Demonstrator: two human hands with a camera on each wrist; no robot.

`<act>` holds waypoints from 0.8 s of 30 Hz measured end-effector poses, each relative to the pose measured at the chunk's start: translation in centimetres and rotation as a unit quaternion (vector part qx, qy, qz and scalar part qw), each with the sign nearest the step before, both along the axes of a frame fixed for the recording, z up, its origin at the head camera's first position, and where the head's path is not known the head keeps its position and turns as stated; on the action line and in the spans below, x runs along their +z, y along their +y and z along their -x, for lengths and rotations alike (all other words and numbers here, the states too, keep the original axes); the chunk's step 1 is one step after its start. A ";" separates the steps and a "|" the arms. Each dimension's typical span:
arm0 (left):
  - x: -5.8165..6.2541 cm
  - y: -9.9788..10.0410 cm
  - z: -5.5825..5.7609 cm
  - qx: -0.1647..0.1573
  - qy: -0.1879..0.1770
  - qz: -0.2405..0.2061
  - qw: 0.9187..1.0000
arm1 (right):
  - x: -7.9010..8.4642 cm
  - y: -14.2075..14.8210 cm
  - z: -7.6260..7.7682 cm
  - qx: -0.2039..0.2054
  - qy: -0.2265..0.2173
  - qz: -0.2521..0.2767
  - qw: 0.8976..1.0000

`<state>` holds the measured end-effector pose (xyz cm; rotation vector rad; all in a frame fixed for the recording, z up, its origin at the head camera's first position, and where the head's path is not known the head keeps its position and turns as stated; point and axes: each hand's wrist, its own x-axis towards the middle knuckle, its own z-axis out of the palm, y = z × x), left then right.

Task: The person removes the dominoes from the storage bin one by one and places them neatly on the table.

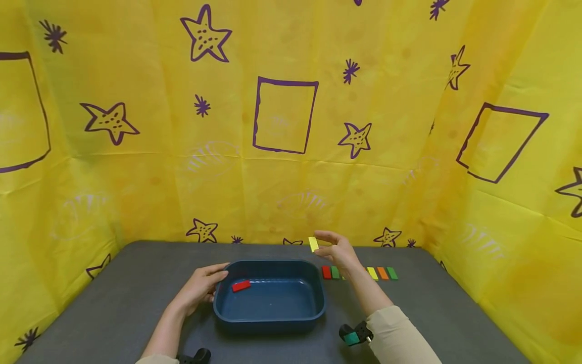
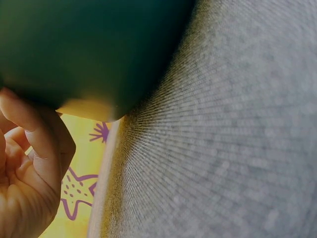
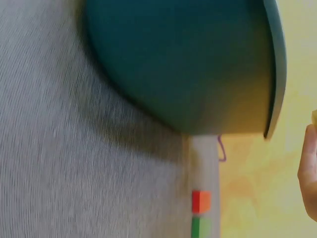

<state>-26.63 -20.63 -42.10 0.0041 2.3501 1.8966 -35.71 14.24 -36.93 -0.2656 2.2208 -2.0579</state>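
A dark blue rectangular tub [image 1: 269, 320] stands on the table, and one red block [image 1: 241, 286] lies inside it near the left end. My left hand [image 1: 200, 287] grips the tub's left rim, thumb over the edge and fingers at the outer wall. Above the tub's far right corner, my right hand [image 1: 338, 251] pinches a yellow block [image 1: 313, 244] between thumb and fingers. In the right wrist view only part of that hand [image 3: 309, 178] shows at the right edge, beside the tub's wall [image 3: 188, 64].
Right of the tub runs a row of small blocks: a red one [image 1: 326, 272], a green one [image 1: 335, 272], then yellow [image 1: 372, 273], orange [image 1: 383, 273] and green [image 1: 392, 273]. My right forearm hides the row's middle. Yellow patterned cloth [image 1: 286, 202] rises behind the grey table [image 1: 150, 283].
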 end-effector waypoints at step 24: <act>-0.2 -0.1 0.1 -0.008 0.007 0.002 1.000 | -2.7 9.2 0.3 -0.105 -0.044 -0.017 0.993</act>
